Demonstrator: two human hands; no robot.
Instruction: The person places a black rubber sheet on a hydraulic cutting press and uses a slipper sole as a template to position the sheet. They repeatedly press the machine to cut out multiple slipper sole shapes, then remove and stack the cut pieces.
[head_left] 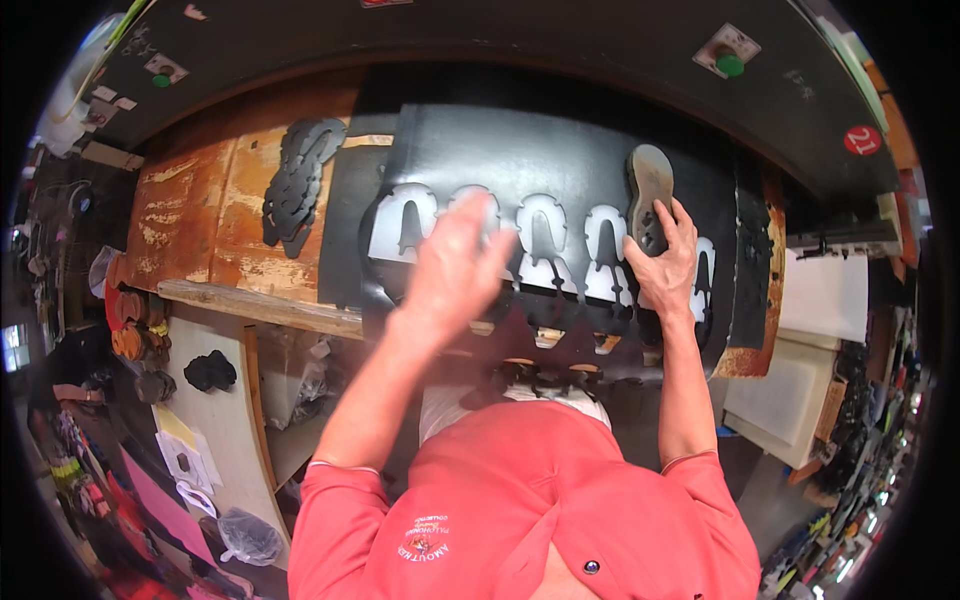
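Observation:
A dark sheet (560,130) of thin material lies on the bench in front of me. Along its near edge runs a row of horseshoe-shaped cut-outs (543,225), through which a pale surface shows. My right hand (668,262) grips a sole-shaped cutting die (652,178), standing on the sheet near the right end of the row. The thumb is on its left side and the fingers on its right. Blurred by motion, my left hand (455,260) hovers over the left cut-outs with thumb and fingers apart. I see nothing held in it.
Dark cut pieces (300,180) are piled on the worn wooden board (235,200) at left. Beyond the sheet, a dark machine beam (450,35) spans the bench, with green buttons (729,64) on it. A pale cabinet (785,400) stands at right. A plastic bag (248,537) lies lower left.

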